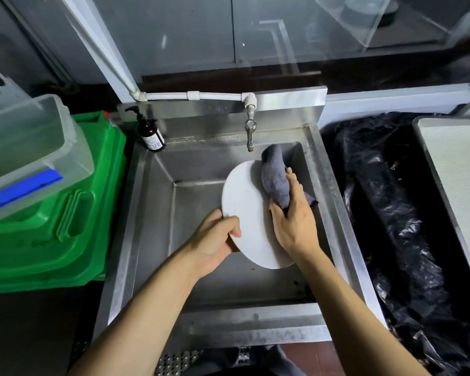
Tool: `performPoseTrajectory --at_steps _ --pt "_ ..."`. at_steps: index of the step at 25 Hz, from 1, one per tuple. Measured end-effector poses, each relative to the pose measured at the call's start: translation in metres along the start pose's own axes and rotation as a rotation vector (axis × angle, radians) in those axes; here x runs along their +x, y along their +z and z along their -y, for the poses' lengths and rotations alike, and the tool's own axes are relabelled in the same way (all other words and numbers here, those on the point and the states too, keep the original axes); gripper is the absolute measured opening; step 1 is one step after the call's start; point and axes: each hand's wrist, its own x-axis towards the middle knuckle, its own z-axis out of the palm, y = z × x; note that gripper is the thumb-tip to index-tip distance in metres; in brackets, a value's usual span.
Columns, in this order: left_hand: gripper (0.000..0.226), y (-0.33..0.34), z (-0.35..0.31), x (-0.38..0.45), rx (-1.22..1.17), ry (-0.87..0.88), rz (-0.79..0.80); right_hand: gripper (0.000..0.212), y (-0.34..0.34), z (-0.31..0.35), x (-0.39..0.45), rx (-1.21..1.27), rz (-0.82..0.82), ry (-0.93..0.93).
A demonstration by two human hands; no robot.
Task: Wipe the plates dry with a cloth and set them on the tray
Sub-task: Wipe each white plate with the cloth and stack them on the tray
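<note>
I look down into a stainless steel sink (158, 213) with a tap (249, 131) at its back wall. My left hand (215, 242) holds a white round plate (244, 210) above the basin, tilted on edge, its thumb curled over the near rim and its fingers hidden behind the plate. My right hand (293, 218) grips a bunched grey cloth (274, 177), fingers wrapped round it, and presses it against the plate's upper right face. The cloth's free end pokes up toward the tap.

The tray (456, 169), a pale flat sheet with a metal rim, lies to the right, well apart from the plate, resting over a bin lined with a black plastic bag (391, 213). I see no plates on the part of it in view. To the left sit a green crate (65, 213) with a clear plastic box (30, 147) on top, and a brown pump bottle (149, 131) stands at the sink's back left corner.

I judge the wiping to be under way. To do it well, I would keep the left grip firm on the rim, sweep the cloth across the whole face, then turn the plate for the back and the rim under my thumb. A wet plate may slip, so I would keep it over the basin until dry.
</note>
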Motion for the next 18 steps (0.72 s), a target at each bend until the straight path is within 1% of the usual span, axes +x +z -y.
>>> performPoseTrajectory --at_steps 3,4,6,7,9,10,11,13,14,15,16,18 --pt "0.022 -0.005 -0.006 0.000 0.032 0.028 -0.001 0.067 0.013 0.020 0.004 0.128 0.071 -0.018" --pt "0.023 -0.007 -0.009 -0.001 0.056 0.039 0.009 0.067 0.018 0.028 0.003 0.176 0.120 -0.055" --pt "0.032 -0.011 -0.014 0.000 0.067 0.060 0.022 0.065 0.029 0.041 -0.004 0.286 0.228 -0.165" --pt "0.034 -0.013 -0.016 -0.001 0.058 0.065 0.024 0.063 0.033 0.044 -0.008 0.306 0.249 -0.231" --pt "0.043 -0.017 -0.018 0.000 0.044 0.066 0.024 0.053 0.036 0.043 -0.008 0.286 0.204 -0.343" --pt "0.044 -0.019 -0.018 -0.001 0.036 0.058 0.018 0.048 0.035 0.040 -0.005 0.260 0.150 -0.340" --pt "0.038 -0.022 -0.019 -0.002 0.028 0.053 0.005 0.043 0.032 0.037 -0.001 0.222 0.076 -0.273" --pt "0.023 -0.024 -0.019 -0.004 0.026 0.041 -0.004 0.039 0.024 0.034 0.011 0.146 -0.078 -0.030" --pt "0.023 -0.024 -0.020 -0.004 0.022 0.038 0.010 0.040 0.023 0.034 0.015 0.139 -0.120 0.064" --pt "0.024 -0.024 -0.022 -0.005 0.022 0.039 0.019 0.042 0.024 0.036 0.015 0.156 -0.131 0.101" --pt "0.026 -0.023 -0.023 -0.004 0.029 0.045 0.025 0.041 0.027 0.041 0.013 0.195 -0.114 0.065" --pt "0.033 -0.021 -0.025 -0.003 0.050 0.060 0.047 0.039 0.037 0.053 0.004 0.308 0.009 -0.096"
